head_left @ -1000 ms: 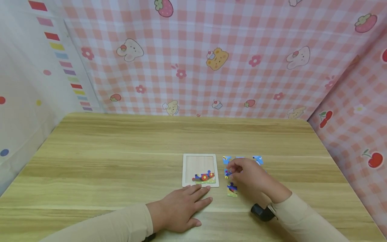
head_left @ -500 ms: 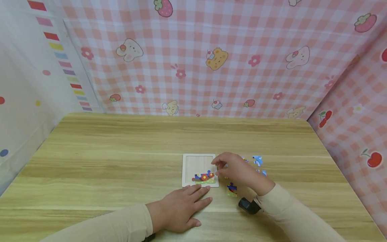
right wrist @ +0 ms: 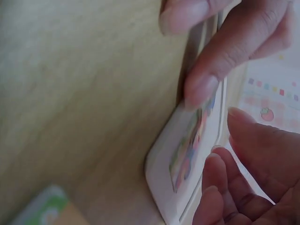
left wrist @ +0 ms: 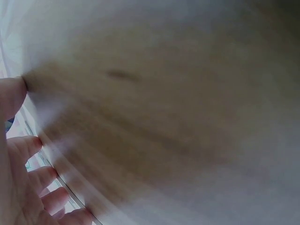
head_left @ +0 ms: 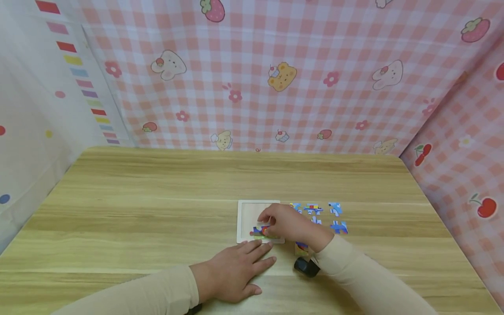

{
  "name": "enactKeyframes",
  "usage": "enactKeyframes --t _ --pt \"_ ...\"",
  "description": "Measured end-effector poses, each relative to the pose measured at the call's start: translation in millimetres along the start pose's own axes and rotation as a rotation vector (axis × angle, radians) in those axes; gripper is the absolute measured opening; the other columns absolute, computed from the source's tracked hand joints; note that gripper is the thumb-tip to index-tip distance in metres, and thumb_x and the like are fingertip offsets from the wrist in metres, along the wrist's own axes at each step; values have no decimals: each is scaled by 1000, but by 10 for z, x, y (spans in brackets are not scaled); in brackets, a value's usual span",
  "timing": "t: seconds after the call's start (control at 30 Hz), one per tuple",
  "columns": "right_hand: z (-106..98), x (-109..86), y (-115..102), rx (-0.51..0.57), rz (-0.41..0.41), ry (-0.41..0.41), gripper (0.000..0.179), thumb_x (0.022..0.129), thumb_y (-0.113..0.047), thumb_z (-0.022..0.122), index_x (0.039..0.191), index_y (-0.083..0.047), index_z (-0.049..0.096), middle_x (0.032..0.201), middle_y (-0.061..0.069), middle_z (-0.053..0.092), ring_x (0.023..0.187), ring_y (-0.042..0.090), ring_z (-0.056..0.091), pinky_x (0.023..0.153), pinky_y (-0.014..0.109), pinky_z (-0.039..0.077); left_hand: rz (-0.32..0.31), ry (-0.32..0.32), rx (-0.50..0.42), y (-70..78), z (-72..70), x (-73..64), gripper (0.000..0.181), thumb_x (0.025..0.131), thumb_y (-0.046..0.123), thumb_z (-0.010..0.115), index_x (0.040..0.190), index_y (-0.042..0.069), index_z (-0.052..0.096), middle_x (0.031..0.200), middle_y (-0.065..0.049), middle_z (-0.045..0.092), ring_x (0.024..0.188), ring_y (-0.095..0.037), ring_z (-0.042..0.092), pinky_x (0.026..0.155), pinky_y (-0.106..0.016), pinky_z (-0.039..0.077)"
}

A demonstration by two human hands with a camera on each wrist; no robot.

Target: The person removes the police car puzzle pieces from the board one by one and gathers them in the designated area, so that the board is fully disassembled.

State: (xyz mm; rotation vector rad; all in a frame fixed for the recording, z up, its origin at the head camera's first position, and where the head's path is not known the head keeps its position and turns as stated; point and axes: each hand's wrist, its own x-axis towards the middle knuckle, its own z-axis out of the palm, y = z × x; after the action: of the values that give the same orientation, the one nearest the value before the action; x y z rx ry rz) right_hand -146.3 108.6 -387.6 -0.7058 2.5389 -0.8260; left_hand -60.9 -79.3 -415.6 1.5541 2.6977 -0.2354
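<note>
My left hand [head_left: 236,271] lies flat and spread on the table, fingertips right at the near edge of a pale wooden puzzle tray [head_left: 239,223]. In the right wrist view, fingers of the left hand [right wrist: 234,51] overlap the tray's rim. Over the tray's right part is my right hand [head_left: 293,223], fingers bent and thumb apart from them, with no piece showing between. Joined jigsaw pieces [head_left: 257,232] printed with a colourful vehicle lie along the tray's lower right; the right hand partly covers them. The left wrist view shows the left hand's fingers [left wrist: 42,178] against blurred wood.
Several loose jigsaw pieces lie right of the tray, among them blue ones [head_left: 335,209] [head_left: 339,227]. A green-and-yellow piece [head_left: 301,249] lies nearer, under the right wrist. A wooden table [head_left: 157,183] extends to checked pink cloth [head_left: 252,109] at the back.
My right hand has moved left from the loose pieces to over the tray, uncovering blue pieces behind it. The left hand has stayed in place.
</note>
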Motion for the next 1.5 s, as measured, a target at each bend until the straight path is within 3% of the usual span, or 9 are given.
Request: enactKeyframes --t 0.27,0.47,0.7,1.1,1.33,1.5 --pt "69 45 -53 -37 -23 -26 24 77 4 73 100 -1 71 85 2 63 75 12 54 70 27 48 16 43 7 -5 25 -7 61 96 53 44 146 17 43 150 -8 40 135 -23 39 107 -33 38" --pt "87 67 -55 -39 -27 -43 23 77 4 74 99 -1 71 82 1 61 74 12 52 70 27 47 -1 -7 11 4 -6 3 62 97 53 43 147 18 41 153 -8 36 136 -22 36 109 -32 36" --pt "99 98 -26 -31 -24 -56 21 77 1 75 98 -3 71 76 -3 55 71 11 49 65 24 43 -9 -20 9 7 -15 5 62 97 54 43 148 19 40 153 -7 36 137 -22 35 109 -32 35" --pt "98 93 -13 33 -3 -60 21 78 3 74 91 -9 63 79 -1 54 72 13 48 65 26 42 0 -1 10 7 -12 0 61 96 53 45 147 18 42 151 -7 38 137 -22 36 109 -32 35" --pt "89 93 24 92 -52 -48 16 81 4 70 90 -8 64 75 -4 54 68 9 49 64 23 42 12 22 7 -3 -1 -1 61 96 53 44 146 18 43 151 -9 38 135 -23 38 108 -33 36" --pt "64 87 28 142 -53 -51 12 83 3 69 88 -7 66 73 -4 56 68 9 49 65 23 43 0 1 6 5 -4 8 62 96 54 44 147 19 42 152 -8 37 136 -22 37 109 -32 36"
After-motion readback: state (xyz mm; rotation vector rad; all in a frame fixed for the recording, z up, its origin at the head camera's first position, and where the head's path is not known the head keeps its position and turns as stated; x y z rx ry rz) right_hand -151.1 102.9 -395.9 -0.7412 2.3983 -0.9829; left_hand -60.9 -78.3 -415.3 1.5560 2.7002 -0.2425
